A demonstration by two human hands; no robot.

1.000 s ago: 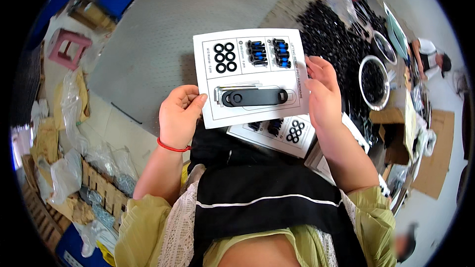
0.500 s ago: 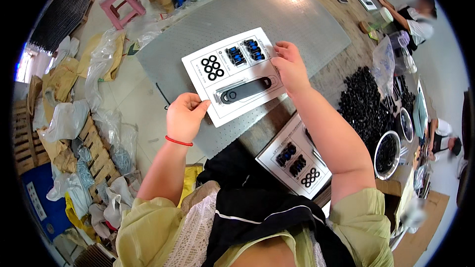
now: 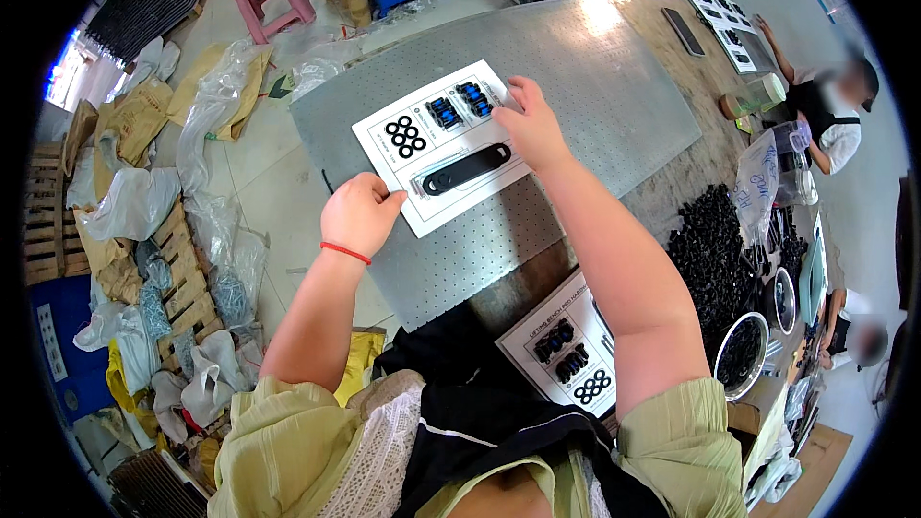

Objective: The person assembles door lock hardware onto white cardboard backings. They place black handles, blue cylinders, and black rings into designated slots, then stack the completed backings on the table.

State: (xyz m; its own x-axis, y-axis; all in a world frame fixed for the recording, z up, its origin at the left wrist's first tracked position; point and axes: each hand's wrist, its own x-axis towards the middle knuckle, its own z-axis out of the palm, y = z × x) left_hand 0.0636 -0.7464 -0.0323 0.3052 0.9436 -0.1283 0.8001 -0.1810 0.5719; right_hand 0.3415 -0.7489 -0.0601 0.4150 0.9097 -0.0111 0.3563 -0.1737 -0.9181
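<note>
Presently, the left hand (image 3: 360, 219) pinches the left edge of a white hardware card (image 3: 451, 146), thumb and fingers close together. At the card's right edge, the right hand (image 3: 533, 125) has thumb and fingers slightly apart; its hold cannot be told. The card, bearing black washers (image 3: 405, 137), blue-banded bolts (image 3: 475, 99) and a flat black bar (image 3: 468, 169), is over a perforated grey sheet (image 3: 614, 105). Near right lies a second packed card (image 3: 537, 350).

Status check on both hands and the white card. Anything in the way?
Left grip pinching left edge of white card; right grip at right edge. White card over grey perforated sheet, contact unclear. Nothing visibly blocking; second card partly behind right forearm.
</note>
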